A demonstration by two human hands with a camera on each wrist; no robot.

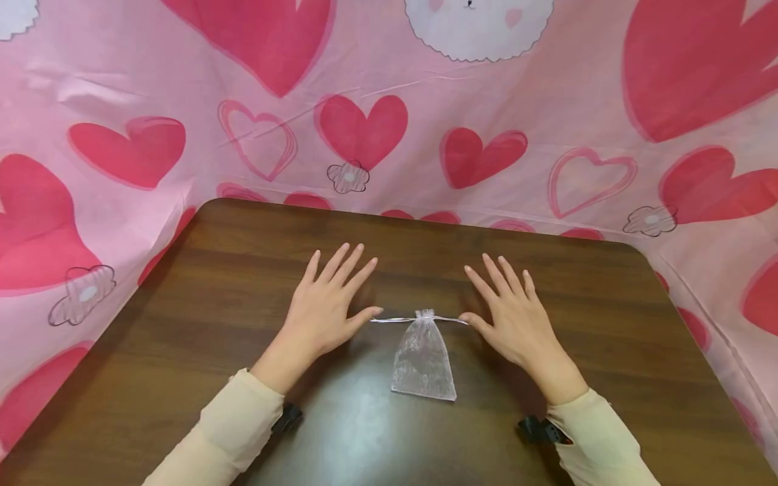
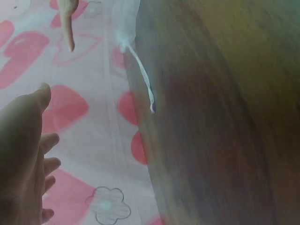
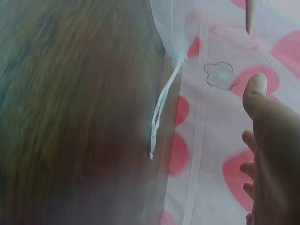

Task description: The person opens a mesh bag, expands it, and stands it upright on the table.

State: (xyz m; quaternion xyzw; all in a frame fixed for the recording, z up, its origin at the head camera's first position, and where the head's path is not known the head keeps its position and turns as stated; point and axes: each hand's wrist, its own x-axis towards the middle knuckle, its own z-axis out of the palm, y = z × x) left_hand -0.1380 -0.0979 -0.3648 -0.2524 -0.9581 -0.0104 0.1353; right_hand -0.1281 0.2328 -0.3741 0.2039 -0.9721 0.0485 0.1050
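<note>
In the head view, the left hand (image 1: 322, 310) and the right hand (image 1: 516, 317) are spread, fingers straight, grasping nothing. Between them, lower part nearer the wrists, a sheer whitish pouch (image 1: 423, 361) lies on the surface (image 1: 377, 439), its gathered neck level with the thumbs. The left drawstring (image 1: 394, 320) runs from the neck toward the left thumb, and the right drawstring (image 1: 446, 319) toward the right one; from here their ends seem to meet the thumbs. Below the hands, pale sleeves (image 1: 240, 415) are cut off by the lower edge and partly cover dark wrist devices (image 1: 288, 418). Beyond the fingertips hangs a pink cloth (image 1: 419, 182) with hearts.

The left wrist view shows what the head view cannot: the left drawstring's tip is apart from the thumb, free on the surface. The left hand is cropped at the edge; only part of the pouch appears, and one digit of the opposite hand dips in above.

The right wrist view likewise shows the right drawstring, a doubled cord with a knotted tip, clear of the right thumb. That hand's back is cropped, the fingers are largely hidden behind the thumb side, and the pouch's base is out of frame.
</note>
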